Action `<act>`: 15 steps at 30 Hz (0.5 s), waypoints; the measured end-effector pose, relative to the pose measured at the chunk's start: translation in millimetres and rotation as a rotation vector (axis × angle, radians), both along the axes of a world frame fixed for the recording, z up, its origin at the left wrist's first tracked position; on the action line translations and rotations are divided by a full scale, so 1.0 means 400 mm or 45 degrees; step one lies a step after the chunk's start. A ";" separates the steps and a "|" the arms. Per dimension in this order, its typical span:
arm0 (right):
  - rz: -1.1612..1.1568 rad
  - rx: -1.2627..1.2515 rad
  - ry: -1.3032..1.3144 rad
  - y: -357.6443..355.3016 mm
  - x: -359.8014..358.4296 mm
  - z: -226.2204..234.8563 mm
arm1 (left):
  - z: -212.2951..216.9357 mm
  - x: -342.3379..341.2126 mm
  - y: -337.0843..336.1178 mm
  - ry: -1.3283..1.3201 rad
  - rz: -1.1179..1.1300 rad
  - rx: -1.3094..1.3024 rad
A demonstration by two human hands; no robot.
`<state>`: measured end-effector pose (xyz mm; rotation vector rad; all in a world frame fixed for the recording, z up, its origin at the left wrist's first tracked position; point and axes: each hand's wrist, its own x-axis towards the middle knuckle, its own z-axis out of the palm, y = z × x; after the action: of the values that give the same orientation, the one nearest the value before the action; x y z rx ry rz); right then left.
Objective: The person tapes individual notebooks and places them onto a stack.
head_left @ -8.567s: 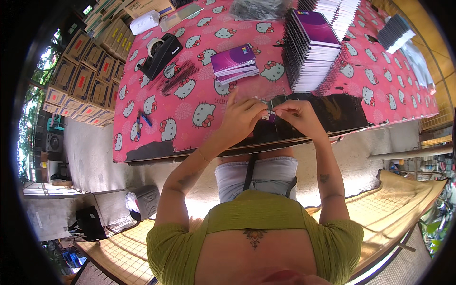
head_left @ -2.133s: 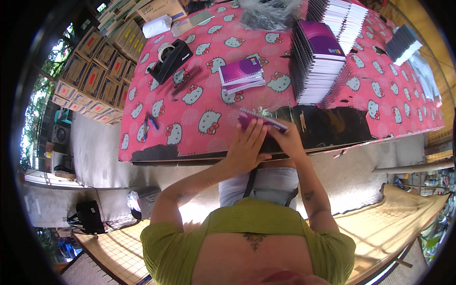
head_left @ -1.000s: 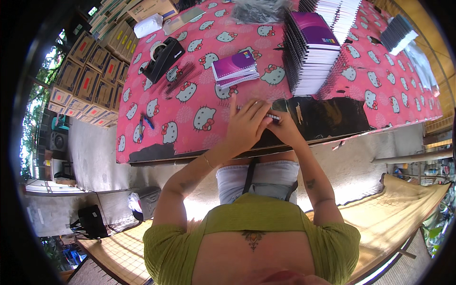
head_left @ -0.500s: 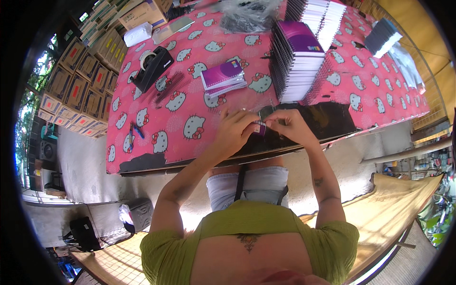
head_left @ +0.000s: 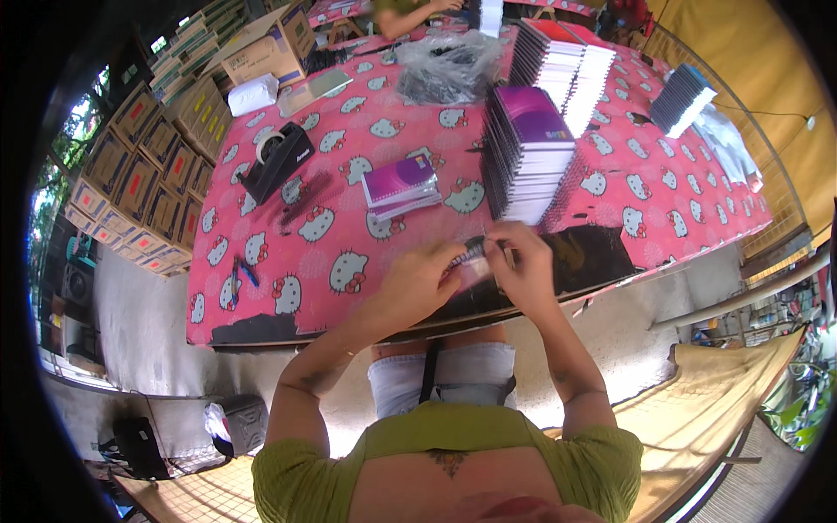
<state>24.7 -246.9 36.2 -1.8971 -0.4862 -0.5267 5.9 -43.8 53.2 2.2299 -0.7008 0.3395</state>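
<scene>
Both hands are pinching a small spiral-bound notebook at the desk's near edge: left hand gripping the purple cover, right hand w/ fingers pressed on the wire coil end. Glossy cover, thin metal spiral. Tall stack of same notebooks standing just behind, on pink cartoon-cat print cloth.

Bright, even daylight all over, no harsh shadows on the pink tablecloth, just a bit of glare off the crinkly plastic bag up top. Heavy fisheye warp: the table edge bows hard and a black ring eats the corners. Centre is fairly sharp, but the hands are slightly smeared, and the cardboard boxes near the rim go soft and stretched.
</scene>
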 end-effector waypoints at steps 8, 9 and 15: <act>0.335 0.671 0.135 -0.077 0.037 0.340 | 0.338 0.307 -0.146 -0.868 -0.240 -0.191; 0.421 0.785 0.234 -0.111 0.100 0.373 | 0.358 0.358 -0.167 -0.617 -0.301 -0.300; 0.004 -0.109 0.209 -0.266 0.360 0.321 | 0.280 0.606 -0.233 -0.462 -0.019 0.111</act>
<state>168.6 -353.4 164.8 -2.0017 -0.4096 -0.3495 248.2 -136.9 165.0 2.2668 -0.9366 0.7303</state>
